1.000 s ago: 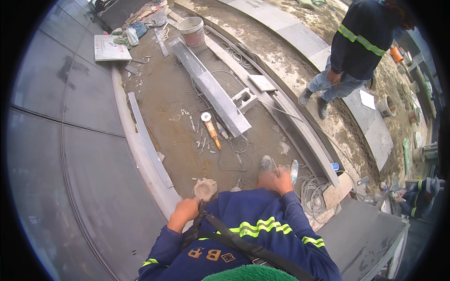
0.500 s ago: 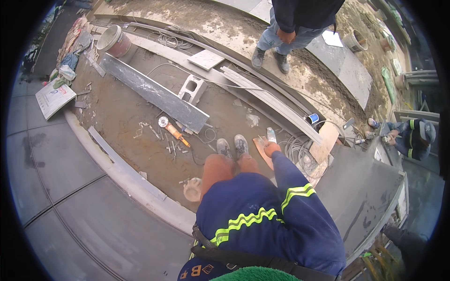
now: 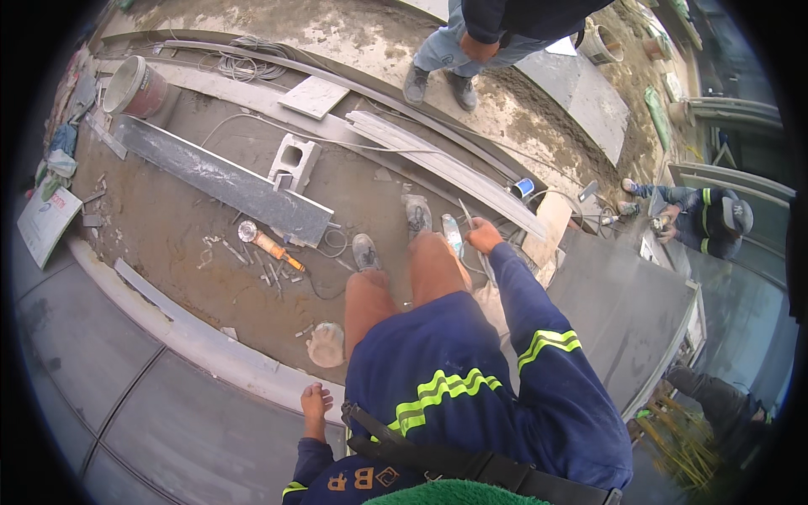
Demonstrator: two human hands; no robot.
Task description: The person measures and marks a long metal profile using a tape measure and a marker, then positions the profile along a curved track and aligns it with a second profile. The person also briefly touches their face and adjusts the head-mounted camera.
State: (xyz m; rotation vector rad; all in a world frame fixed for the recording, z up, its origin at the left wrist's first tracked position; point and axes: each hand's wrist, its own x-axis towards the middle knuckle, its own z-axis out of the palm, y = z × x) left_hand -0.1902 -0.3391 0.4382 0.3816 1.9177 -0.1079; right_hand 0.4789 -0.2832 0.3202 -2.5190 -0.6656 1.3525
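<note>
My right hand [image 3: 483, 236] is closed round a flat trowel [image 3: 467, 215], whose thin blade shows nearly edge-on beside my right leg. Just left of that hand is a pale object with teal marks [image 3: 453, 236]; its kind is unclear. My left hand [image 3: 315, 401] hangs low by my left side over the dark paving, fingers loosely bent and apart, holding nothing. An orange angle grinder [image 3: 273, 247] lies ahead and to the left on the wet grey ground, among thin offcut strips [image 3: 271, 276].
A long dark stone slab [image 3: 227, 181] leans by a concrete block [image 3: 295, 162]. Pale planks [image 3: 446, 172] and cables [image 3: 248, 66] lie beyond. A bucket [image 3: 135, 88] stands far left. One person [image 3: 471, 50] stands ahead; another [image 3: 715, 220] crouches at right. A blue-labelled can [image 3: 522, 188] lies near the planks.
My left hand has come into view at the lower left. The trowel has turned from showing its face to nearly edge-on. My feet have moved apart, and the view has shifted right.
</note>
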